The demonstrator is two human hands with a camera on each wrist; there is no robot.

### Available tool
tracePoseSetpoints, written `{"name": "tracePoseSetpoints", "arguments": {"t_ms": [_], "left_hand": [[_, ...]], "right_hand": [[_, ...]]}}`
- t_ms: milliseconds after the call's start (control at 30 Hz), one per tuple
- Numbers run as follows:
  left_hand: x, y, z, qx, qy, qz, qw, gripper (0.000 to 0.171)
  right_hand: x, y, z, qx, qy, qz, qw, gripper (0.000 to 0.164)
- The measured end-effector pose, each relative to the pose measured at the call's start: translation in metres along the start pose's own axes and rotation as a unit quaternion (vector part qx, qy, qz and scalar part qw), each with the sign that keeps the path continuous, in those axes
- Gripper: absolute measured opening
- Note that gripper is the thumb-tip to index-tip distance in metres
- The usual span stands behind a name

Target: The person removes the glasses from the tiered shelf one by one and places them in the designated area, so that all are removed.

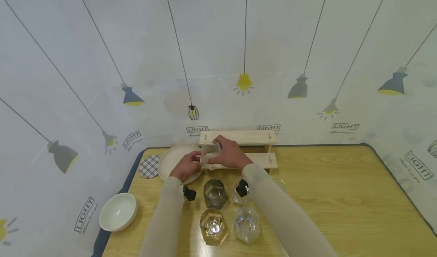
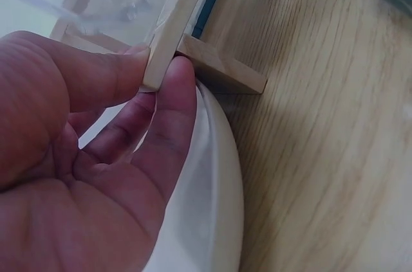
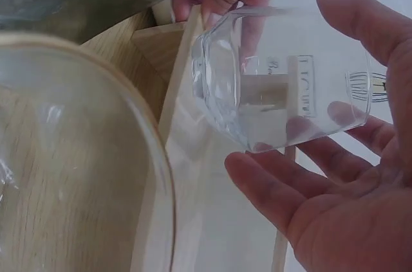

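My right hand (image 1: 233, 154) holds a clear faceted drinking glass (image 1: 209, 151) at the left end of a two-tier wooden shelf (image 1: 264, 159). In the right wrist view the thumb and fingers span the glass (image 3: 277, 85), whose base is close over the lower board. My left hand (image 1: 187, 167) pinches the left end of that lower board (image 2: 168, 40) between thumb and fingers. Beneath the left hand lies a cream plate (image 1: 170, 156). Nearer to me stand a grey glass (image 1: 215, 193), an amber glass (image 1: 214, 226) and a clear glass (image 1: 246, 224).
Another clear glass (image 1: 238, 193) stands partly behind the right wrist's camera, and a yellowish rim (image 1: 280, 182) shows beyond the right sleeve. A checked coaster (image 1: 149, 167) and white bowl (image 1: 118, 212) are at the left. A printed wall sheet (image 1: 218, 60) rises behind the shelf.
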State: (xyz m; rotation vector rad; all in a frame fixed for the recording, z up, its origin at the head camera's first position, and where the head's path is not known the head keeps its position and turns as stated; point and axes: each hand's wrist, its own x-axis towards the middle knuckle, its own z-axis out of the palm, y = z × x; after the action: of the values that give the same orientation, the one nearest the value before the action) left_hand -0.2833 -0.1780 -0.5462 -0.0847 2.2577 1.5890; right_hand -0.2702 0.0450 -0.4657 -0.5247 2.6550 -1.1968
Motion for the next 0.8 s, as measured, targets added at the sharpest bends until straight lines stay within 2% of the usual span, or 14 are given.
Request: {"name": "tracePoseSetpoints", "arguments": {"t_ms": [167, 333, 533, 800], "left_hand": [[-0.001, 0.002, 0.003, -0.019, 0.006, -0.003, 0.9998, 0.051], [-0.002, 0.000, 0.003, -0.039, 0.002, -0.002, 0.9992, 0.047], [-0.006, -0.002, 0.002, -0.037, 0.014, 0.000, 0.9992, 0.045], [-0.010, 0.002, 0.005, -0.027, 0.016, 0.009, 0.9995, 0.044]], "right_hand": [[-0.010, -0.001, -0.009, 0.030, 0.011, -0.002, 0.999, 0.061], [-0.025, 0.005, -0.016, 0.064, 0.025, 0.001, 0.998, 0.064], [-0.046, 0.007, -0.027, 0.092, 0.045, -0.007, 0.995, 0.067], [-0.078, 0.003, -0.044, 0.088, 0.062, -0.022, 0.994, 0.064]]}}
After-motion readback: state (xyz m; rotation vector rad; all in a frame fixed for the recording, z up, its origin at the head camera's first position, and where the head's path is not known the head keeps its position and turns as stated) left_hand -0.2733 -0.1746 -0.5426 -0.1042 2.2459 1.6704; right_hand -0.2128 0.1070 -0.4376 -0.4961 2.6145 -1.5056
